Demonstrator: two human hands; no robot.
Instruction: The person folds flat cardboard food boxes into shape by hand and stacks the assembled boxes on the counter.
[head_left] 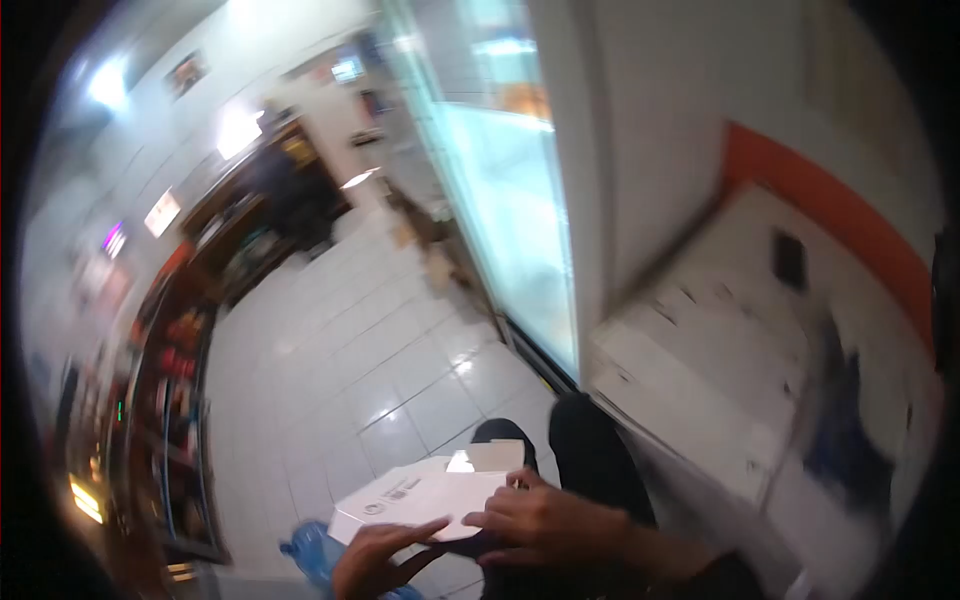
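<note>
A white cardboard box (420, 492), partly folded with flaps sticking out, lies over my lap at the bottom centre. Small dark print and a round logo show on its upper face. My left hand (385, 556) grips the near edge, its fingers stretched along the card and the thumb lower down. On the right side, my right hand (555, 522) has its fingers curled onto the card's edge. The underside of the box and parts of both hands' fingers are hidden.
My dark-clothed knees (590, 450) are under and beside the box. A blue translucent plastic bottle (314, 552) stands on the tiled floor (330, 350) at lower left. Shelves (180, 400) line the left, a lit glass case (505, 190) rises ahead, and a pale surface (710, 350) lies right.
</note>
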